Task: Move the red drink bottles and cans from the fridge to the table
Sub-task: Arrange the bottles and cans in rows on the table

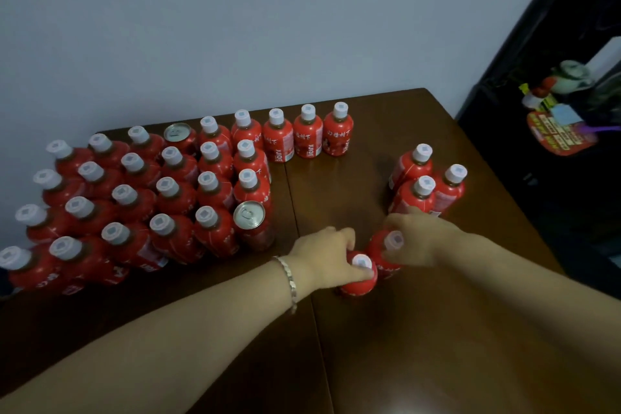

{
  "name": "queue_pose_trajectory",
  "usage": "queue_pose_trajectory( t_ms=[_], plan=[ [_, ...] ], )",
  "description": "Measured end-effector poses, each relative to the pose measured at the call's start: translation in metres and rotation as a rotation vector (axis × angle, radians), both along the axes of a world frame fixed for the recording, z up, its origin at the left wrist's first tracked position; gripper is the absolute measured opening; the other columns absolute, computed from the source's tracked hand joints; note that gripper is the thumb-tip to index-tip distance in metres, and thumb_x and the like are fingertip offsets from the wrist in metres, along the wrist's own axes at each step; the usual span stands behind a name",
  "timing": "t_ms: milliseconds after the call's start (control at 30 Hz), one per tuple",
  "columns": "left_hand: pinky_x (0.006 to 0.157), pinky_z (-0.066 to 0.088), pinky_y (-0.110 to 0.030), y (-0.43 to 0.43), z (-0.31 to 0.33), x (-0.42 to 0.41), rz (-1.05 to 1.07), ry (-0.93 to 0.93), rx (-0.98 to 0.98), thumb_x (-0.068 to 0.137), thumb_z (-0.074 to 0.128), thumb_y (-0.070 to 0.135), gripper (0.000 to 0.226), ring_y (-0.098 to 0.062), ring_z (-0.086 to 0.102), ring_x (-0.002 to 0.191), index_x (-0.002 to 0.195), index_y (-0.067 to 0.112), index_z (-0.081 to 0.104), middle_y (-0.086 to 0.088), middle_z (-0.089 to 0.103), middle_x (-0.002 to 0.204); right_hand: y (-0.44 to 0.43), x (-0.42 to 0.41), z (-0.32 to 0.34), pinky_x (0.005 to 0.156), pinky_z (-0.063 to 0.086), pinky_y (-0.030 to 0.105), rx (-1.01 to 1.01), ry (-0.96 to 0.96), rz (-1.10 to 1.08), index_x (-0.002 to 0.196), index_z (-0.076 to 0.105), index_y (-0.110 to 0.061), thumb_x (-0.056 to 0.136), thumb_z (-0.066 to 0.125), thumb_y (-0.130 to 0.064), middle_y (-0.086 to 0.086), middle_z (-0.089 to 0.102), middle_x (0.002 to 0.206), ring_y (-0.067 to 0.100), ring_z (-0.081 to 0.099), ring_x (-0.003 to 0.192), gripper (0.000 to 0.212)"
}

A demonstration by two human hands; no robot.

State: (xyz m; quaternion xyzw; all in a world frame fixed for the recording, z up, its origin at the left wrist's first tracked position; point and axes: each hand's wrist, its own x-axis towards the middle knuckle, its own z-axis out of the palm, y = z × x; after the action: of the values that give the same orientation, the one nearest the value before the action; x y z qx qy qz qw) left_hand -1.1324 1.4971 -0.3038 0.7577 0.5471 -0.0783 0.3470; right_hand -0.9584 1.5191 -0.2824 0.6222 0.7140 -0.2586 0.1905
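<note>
on the left of the table i see a big pack of red bottles standing close together, with a can at its near corner and a back can in the far row. next comes my left hand; its fingers curl round the top of a first bottle that seems to stand on the table. just beside it my right hand holds a second bottle up by the cap. further right a small bunch of three bottles stands apart, and the dark fridge is at the far right. i think the bottles are full, so a bit heavy for their size, firm, with a smooth wrap that may slip if cold and wet. the best hold is round the shoulder, just under the white cap. they could tip, so i would set each one down flat and not bump the others. the cans look slick; i would hold them round the middle.
</note>
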Motion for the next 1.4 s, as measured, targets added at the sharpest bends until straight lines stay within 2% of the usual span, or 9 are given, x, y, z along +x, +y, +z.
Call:
queue_pose_trajectory(
  t_ms=[233, 400, 633, 800, 933, 1033, 1167, 1267, 1400],
  plan=[
    [0.079, 0.05, -0.035, 0.003, -0.016, 0.028, -0.044, 0.023, 0.048, 0.08, 0.068, 0.032, 0.036, -0.027, 0.059, 0.094, 0.107, 0.014, 0.051, -0.006, 0.052, 0.108, 0.003, 0.009, -0.031, 0.096, 0.048, 0.033, 0.019, 0.112, -0.088, 0.136, 0.039, -0.014, 0.084, 0.067, -0.025, 0.009, 0.047, 0.132, 0.026, 0.051, 0.119, 0.06],
    [0.069, 0.046, -0.032, 0.031, -0.016, 0.014, 0.164, -0.032, 0.058, 0.078, 0.067, 0.022, 0.025, -0.028, 0.059, 0.091, 0.094, 0.009, 0.054, -0.009, 0.054, 0.099, 0.035, -0.001, -0.032, 0.096, 0.046, 0.032, 0.077, 0.212, -0.125, 0.13, 0.046, -0.012, 0.087, 0.063, -0.027, 0.008, 0.047, 0.13, 0.025, 0.051, 0.117, 0.049],
    [0.074, 0.038, -0.032, 0.12, -0.006, -0.026, 0.326, -0.004, 0.288, 0.084, 0.064, 0.021, 0.031, -0.032, 0.055, 0.096, 0.106, 0.005, 0.05, -0.014, 0.049, 0.109, 0.109, -0.049, -0.05, 0.091, 0.046, 0.037, 0.202, 0.418, -0.246, 0.118, 0.05, -0.011, 0.088, 0.062, -0.023, 0.009, 0.042, 0.119, 0.03, 0.055, 0.105, 0.035],
    [0.08, 0.041, -0.038, 0.164, -0.013, -0.052, 0.358, 0.11, 0.405, 0.09, 0.056, 0.018, 0.029, -0.034, 0.052, 0.1, 0.113, 0.003, 0.048, -0.019, 0.049, 0.113, 0.149, -0.086, -0.056, 0.095, 0.041, 0.036, 0.274, 0.54, -0.261, 0.124, 0.049, -0.006, 0.09, 0.058, -0.017, 0.014, 0.04, 0.127, 0.033, 0.052, 0.11, 0.036],
    [0.083, 0.042, -0.037, 0.177, -0.029, -0.063, 0.386, 0.161, 0.447, 0.093, 0.052, 0.014, 0.025, -0.031, 0.051, 0.102, 0.115, 0.005, 0.048, -0.017, 0.051, 0.113, 0.163, -0.101, -0.063, 0.091, 0.037, 0.024, 0.341, 0.64, -0.323, 0.129, 0.047, -0.01, 0.092, 0.056, -0.015, 0.012, 0.042, 0.128, 0.027, 0.053, 0.109, 0.038],
    [0.086, 0.041, -0.032, 0.176, -0.04, -0.063, 0.373, 0.194, 0.522, 0.095, 0.049, 0.019, 0.037, -0.027, 0.047, 0.109, 0.13, 0.011, 0.04, -0.013, 0.049, 0.119, 0.161, -0.096, -0.073, 0.094, 0.041, 0.029, 0.379, 0.614, -0.355, 0.131, 0.045, -0.015, 0.087, 0.064, -0.022, 0.006, 0.043, 0.132, 0.024, 0.052, 0.116, 0.049],
    [0.102, 0.036, -0.034, 0.175, -0.052, -0.068, 0.25, 0.324, 0.524, 0.088, 0.06, 0.039, 0.074, -0.025, 0.047, 0.118, 0.145, 0.013, 0.021, -0.01, 0.047, 0.129, 0.161, -0.088, -0.089, 0.106, 0.038, 0.038, 0.186, 0.628, -0.458, 0.141, 0.033, -0.019, 0.074, 0.077, -0.029, 0.007, 0.041, 0.142, 0.026, 0.045, 0.128, 0.081],
    [0.116, 0.019, -0.04, 0.179, -0.055, -0.068, 0.231, 0.395, 0.552, 0.088, 0.06, 0.037, 0.075, -0.025, 0.049, 0.121, 0.145, 0.013, 0.018, -0.009, 0.05, 0.129, 0.162, -0.096, -0.101, 0.108, 0.035, 0.036, 0.175, 0.702, -0.533, 0.144, 0.028, -0.015, 0.076, 0.076, -0.024, 0.011, 0.042, 0.142, 0.026, 0.043, 0.131, 0.084],
    [0.118, 0.014, -0.038, 0.179, -0.055, -0.07, 0.229, 0.382, 0.562, 0.087, 0.061, 0.036, 0.077, -0.025, 0.048, 0.124, 0.146, 0.012, 0.017, -0.01, 0.05, 0.13, 0.161, -0.104, -0.108, 0.108, 0.033, 0.033, 0.265, 0.782, -0.601, 0.148, 0.023, -0.014, 0.08, 0.072, -0.021, 0.011, 0.041, 0.143, 0.025, 0.042, 0.132, 0.083]
  ],
)
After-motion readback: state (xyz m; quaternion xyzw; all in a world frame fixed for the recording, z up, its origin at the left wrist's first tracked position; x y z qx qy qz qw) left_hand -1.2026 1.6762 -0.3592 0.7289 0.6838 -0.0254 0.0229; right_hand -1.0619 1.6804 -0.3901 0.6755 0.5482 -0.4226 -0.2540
